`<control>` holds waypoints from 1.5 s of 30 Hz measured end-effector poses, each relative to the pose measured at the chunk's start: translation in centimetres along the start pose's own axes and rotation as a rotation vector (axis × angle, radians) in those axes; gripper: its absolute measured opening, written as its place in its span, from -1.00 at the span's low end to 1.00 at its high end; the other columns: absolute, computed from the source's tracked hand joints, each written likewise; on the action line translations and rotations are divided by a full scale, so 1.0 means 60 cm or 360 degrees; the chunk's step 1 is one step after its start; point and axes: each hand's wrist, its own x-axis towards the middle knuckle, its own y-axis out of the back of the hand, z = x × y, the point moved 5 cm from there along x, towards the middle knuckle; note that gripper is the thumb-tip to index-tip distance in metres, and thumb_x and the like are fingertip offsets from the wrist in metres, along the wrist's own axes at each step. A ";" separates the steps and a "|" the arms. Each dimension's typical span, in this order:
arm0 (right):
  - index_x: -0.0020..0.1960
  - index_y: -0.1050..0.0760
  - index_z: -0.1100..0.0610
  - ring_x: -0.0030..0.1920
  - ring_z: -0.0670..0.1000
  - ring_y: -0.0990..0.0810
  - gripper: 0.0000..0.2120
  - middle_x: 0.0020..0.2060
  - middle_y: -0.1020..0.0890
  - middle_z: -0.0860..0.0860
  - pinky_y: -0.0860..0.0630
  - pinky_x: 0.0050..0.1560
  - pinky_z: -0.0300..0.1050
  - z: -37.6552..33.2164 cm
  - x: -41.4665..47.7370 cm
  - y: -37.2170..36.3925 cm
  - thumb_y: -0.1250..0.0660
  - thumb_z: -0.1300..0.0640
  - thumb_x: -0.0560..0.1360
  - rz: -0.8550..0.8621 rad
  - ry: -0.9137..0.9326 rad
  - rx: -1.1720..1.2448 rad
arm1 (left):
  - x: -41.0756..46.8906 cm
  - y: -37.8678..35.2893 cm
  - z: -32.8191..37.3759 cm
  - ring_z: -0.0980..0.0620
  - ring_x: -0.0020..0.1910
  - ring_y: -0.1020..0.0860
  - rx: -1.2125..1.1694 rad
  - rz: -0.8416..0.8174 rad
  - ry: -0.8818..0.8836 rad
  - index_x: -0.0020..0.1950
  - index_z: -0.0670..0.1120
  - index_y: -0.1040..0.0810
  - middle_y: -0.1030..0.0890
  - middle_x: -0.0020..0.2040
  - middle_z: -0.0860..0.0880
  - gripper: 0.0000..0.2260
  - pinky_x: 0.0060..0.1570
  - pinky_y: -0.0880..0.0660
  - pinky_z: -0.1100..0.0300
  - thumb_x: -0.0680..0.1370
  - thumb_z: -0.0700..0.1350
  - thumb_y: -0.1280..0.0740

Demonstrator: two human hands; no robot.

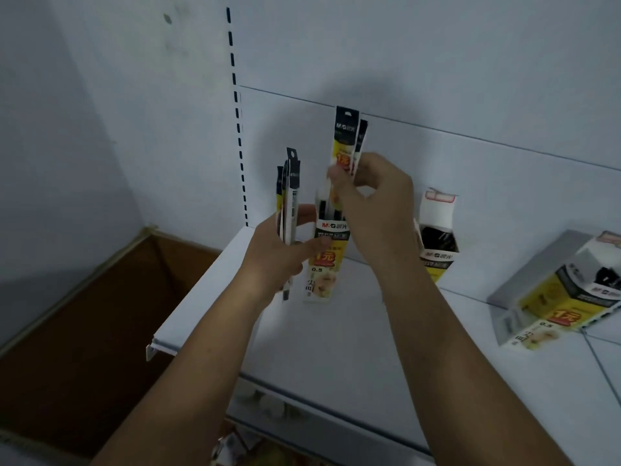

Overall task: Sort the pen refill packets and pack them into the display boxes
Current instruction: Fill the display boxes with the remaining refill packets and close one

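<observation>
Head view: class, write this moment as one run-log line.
left hand: grips packet bundle | right hand: pinches two packets at mouth of display box | shelf: second box upright, third box tipped

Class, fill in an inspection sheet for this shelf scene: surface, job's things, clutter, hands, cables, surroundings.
Surface: white shelf carrying three display boxes.
Job's things: centre display box upright; second display box upright behind the right hand; third display box lying tilted, far right.
Clutter: blurred items below the shelf, unidentifiable.
Hands: left hand grips a bundle of refill packets; right hand pinches two packets standing in the centre box.
Cables: nothing seen.
Surroundings: open cardboard box at left; slotted upright on the back panel.
</observation>
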 end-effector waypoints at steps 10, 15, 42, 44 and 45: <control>0.24 -0.57 0.00 0.04 -0.20 -0.61 -0.73 -0.01 -0.66 -0.20 -0.50 0.00 -0.35 -0.009 -0.006 0.023 -0.47 0.01 0.57 0.0147 0.0004 -0.0090 | -0.006 -0.005 0.015 0.16 -0.30 -0.61 0.0097 -0.0146 -0.0113 0.15 0.29 -0.56 -0.68 0.14 0.30 -0.58 -0.30 -0.50 0.17 0.49 -0.17 -0.58; 0.13 -0.60 -0.09 -0.03 -0.08 -0.57 -0.88 -0.06 -0.66 -0.22 -0.53 0.00 -0.15 -0.016 -0.010 0.014 -0.42 0.01 0.60 0.0045 0.0099 -0.0266 | -0.012 -0.001 0.021 0.16 -0.22 -0.67 0.0142 -0.0136 -0.0141 0.15 0.30 -0.56 -0.67 0.12 0.34 -0.60 -0.34 -0.50 0.30 0.49 -0.12 -0.58; 0.08 -0.65 0.14 -0.44 0.00 -0.64 -0.91 -0.26 -0.71 -0.06 -0.53 -0.44 -0.20 0.006 -0.104 -0.035 -0.40 0.15 0.62 -0.0319 -0.0250 0.0301 | -0.074 0.059 0.020 -0.11 -0.43 -0.46 -0.0148 -0.0112 -0.0028 0.12 -0.25 -0.56 -0.55 -0.33 -0.12 -0.71 -0.40 -0.41 0.11 0.70 -0.01 -0.29; 0.13 -0.65 0.13 -0.50 0.03 -0.62 -0.85 -0.26 -0.72 -0.01 -0.48 -0.49 -0.21 0.005 -0.106 -0.044 -0.40 0.09 0.63 -0.0423 -0.0343 0.0349 | -0.083 0.061 0.031 -0.13 -0.38 -0.57 -0.0027 -0.0114 -0.0111 0.19 -0.19 -0.60 -0.68 -0.20 -0.09 -0.76 -0.39 -0.50 0.09 0.71 -0.05 -0.27; 0.10 -0.66 0.13 -0.51 0.04 -0.61 -0.86 -0.27 -0.71 0.01 -0.47 -0.49 -0.21 0.003 -0.106 -0.047 -0.41 0.07 0.62 -0.0447 -0.0360 0.0367 | -0.087 0.061 0.036 -0.14 -0.35 -0.62 0.0024 -0.0119 -0.0133 0.20 -0.17 -0.61 -0.71 -0.17 -0.09 -0.77 -0.39 -0.53 0.08 0.70 -0.05 -0.28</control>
